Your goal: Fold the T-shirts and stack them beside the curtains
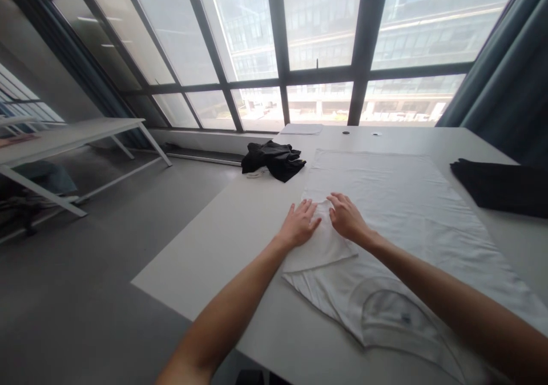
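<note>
A white T-shirt (398,214) lies spread flat on the white table (240,225), its neck opening near me at the lower right. One sleeve is folded inward over the body. My left hand (298,223) rests palm down on that folded sleeve, fingers stretched out. My right hand (347,217) lies flat beside it on the same fold, fingers extended. The two hands almost touch.
A crumpled black garment (274,159) sits at the table's far left edge. A folded black garment (500,185) lies at the right. A small white cloth (302,128) lies at the far end by the windows. Another table (64,137) stands at the left across grey floor.
</note>
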Action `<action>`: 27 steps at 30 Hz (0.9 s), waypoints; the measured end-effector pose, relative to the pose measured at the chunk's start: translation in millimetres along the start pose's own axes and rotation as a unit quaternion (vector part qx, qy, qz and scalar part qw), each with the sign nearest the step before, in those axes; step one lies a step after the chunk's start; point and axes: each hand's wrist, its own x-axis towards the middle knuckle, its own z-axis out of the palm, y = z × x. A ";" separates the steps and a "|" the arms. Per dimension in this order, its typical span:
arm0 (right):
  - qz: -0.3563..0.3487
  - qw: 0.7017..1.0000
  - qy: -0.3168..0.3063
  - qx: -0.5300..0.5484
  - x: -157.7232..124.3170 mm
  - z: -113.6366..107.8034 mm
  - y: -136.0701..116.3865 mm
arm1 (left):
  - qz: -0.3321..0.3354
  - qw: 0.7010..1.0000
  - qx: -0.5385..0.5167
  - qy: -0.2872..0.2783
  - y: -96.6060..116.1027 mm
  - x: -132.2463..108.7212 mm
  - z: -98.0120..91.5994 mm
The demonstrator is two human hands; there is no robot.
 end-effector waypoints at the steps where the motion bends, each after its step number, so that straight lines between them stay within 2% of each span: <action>1: 0.001 1.000 -0.001 0.004 -4.7 -5.7 1.7 | -0.008 1.000 -0.005 0.001 -3.6 1.7 -1.5; 5: 0.012 0.999 0.015 0.025 -30.8 -38.8 17.8 | -0.028 0.999 -0.003 -0.021 -15.4 9.3 -10.0; 8: 0.039 0.998 0.048 0.030 -61.2 -62.6 43.6 | -0.024 0.999 0.023 0.021 -13.5 10.1 -16.7; 11: 0.069 0.995 0.069 0.024 -99.2 -76.0 75.2 | 0.009 0.998 0.031 0.061 -1.4 6.2 -18.7; 14: 0.087 0.993 0.083 0.003 -136.5 -80.5 102.7 | 0.053 0.998 0.029 0.033 12.4 0.8 -12.2; 17: 0.094 0.989 0.106 -0.034 -162.8 -82.9 121.6 | 0.064 0.997 0.039 -0.008 21.0 -2.9 -4.8; 20: 0.092 0.987 0.116 -0.062 -172.1 -88.3 132.3 | 0.083 0.995 0.043 0.017 27.0 -6.3 -4.3; 22: 0.088 0.986 0.122 -0.078 -171.1 -92.8 136.7 | 0.126 0.991 0.037 0.030 31.7 -10.0 -5.1; 24: 0.095 0.983 0.116 -0.104 -168.8 -94.9 140.5 | 0.176 0.984 0.032 0.002 36.4 -14.6 -3.8; 27: 0.135 0.978 0.053 -0.148 -167.7 -90.5 145.9 | 0.204 0.976 0.033 -0.064 40.1 -19.9 1.1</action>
